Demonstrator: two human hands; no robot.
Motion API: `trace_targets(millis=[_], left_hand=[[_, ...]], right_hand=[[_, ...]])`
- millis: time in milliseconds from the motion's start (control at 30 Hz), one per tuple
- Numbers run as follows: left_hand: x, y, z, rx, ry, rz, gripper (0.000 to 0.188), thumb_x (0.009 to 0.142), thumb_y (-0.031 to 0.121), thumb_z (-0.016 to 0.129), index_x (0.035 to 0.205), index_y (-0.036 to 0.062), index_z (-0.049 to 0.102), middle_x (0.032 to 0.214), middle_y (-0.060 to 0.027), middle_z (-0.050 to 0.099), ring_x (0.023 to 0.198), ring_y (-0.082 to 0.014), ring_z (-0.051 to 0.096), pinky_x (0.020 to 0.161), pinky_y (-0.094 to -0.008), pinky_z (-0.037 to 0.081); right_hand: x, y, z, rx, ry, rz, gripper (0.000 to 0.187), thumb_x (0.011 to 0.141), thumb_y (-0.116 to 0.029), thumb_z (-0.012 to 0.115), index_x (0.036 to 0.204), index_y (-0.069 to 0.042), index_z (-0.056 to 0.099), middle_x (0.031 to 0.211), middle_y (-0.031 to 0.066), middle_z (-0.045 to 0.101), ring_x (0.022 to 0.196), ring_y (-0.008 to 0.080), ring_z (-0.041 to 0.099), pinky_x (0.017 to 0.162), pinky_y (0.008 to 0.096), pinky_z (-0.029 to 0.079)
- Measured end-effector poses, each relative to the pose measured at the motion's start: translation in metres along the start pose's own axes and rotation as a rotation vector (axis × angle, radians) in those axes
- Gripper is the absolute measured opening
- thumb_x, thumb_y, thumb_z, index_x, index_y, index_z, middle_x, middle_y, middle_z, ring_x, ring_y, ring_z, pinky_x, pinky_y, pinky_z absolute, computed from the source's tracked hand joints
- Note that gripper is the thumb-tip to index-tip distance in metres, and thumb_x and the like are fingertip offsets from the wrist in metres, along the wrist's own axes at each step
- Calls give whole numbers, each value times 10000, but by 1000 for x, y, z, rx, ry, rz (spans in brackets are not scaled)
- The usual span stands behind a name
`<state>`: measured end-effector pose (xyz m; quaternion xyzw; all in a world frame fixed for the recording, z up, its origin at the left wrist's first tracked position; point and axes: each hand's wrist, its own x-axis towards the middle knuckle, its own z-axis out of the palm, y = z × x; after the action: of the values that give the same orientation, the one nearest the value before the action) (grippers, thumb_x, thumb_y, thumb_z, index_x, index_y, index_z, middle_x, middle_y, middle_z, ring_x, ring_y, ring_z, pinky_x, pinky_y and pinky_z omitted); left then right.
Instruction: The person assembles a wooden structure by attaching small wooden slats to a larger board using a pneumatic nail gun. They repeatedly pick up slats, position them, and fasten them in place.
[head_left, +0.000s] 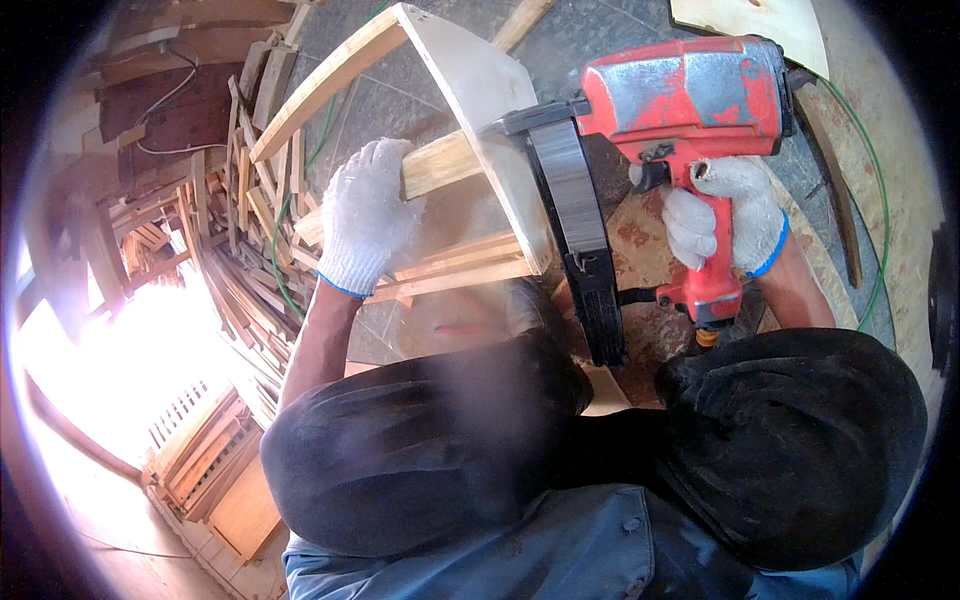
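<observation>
My gloved right hand [735,215] grips the handle of a worn red and grey nail gun [690,95]. The gun's nose meets the outer face of a pale board [485,110], and its black magazine [575,200] slants down toward my legs. My left hand [368,215], in a white knitted glove with a blue cuff, is closed round the end of a short wooden slat [440,165]. That slat runs to the inner side of the board. More wooden strips, a long upper one [330,80] and a lower one [460,270], also join the board.
Many loose wood strips [255,310] are heaped on the left. A green hose [880,190] curves along the right, near a dark wood strip [838,190]. Stacked wooden pieces [205,455] stand lower left. Grey tiles [380,100] form the floor; my bent knees [400,450] are close below.
</observation>
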<state>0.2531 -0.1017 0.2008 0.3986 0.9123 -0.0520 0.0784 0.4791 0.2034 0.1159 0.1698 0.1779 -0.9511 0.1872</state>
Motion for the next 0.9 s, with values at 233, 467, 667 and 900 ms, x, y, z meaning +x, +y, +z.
trace_targets(millis=[233, 467, 667, 900], left_hand=[[3, 0, 5, -35, -5, -16, 435, 745, 153, 765, 1159, 92, 647, 1093, -148, 689, 1037, -378, 665, 885, -494, 536], [5, 4, -20, -132, -107, 49, 565, 780, 238, 803, 1295, 75, 639, 1208, -162, 680, 1156, -345, 651, 983, -440, 523], [30, -42, -50, -185, 372, 66, 545, 885, 197, 781, 1388, 64, 616, 1385, -148, 634, 1254, -306, 615, 1102, -416, 469], [89, -98, -30, -99, 162, 77, 512, 913, 372, 738, 1350, 127, 634, 1167, -160, 723, 1028, -336, 711, 915, -427, 552]], right_hand=[[0, 1, 1, -21, 55, -14, 395, 986, -297, 574, 1209, 25, 617, 596, 52, 528, 467, 201, 541, 485, 366, 462], [-2, -3, -2, -9, 134, -49, 282, 1014, -289, 555, 1092, -26, 618, 623, 40, 534, 482, 195, 534, 488, 366, 462], [-8, -14, -61, -21, 329, -58, 226, 1039, -307, 535, 1059, -93, 604, 629, 5, 509, 513, 176, 523, 510, 360, 467], [-14, -19, -133, 112, 397, -106, 309, 1035, -420, 558, 971, -120, 594, 628, -4, 498, 530, 159, 521, 527, 347, 471]])
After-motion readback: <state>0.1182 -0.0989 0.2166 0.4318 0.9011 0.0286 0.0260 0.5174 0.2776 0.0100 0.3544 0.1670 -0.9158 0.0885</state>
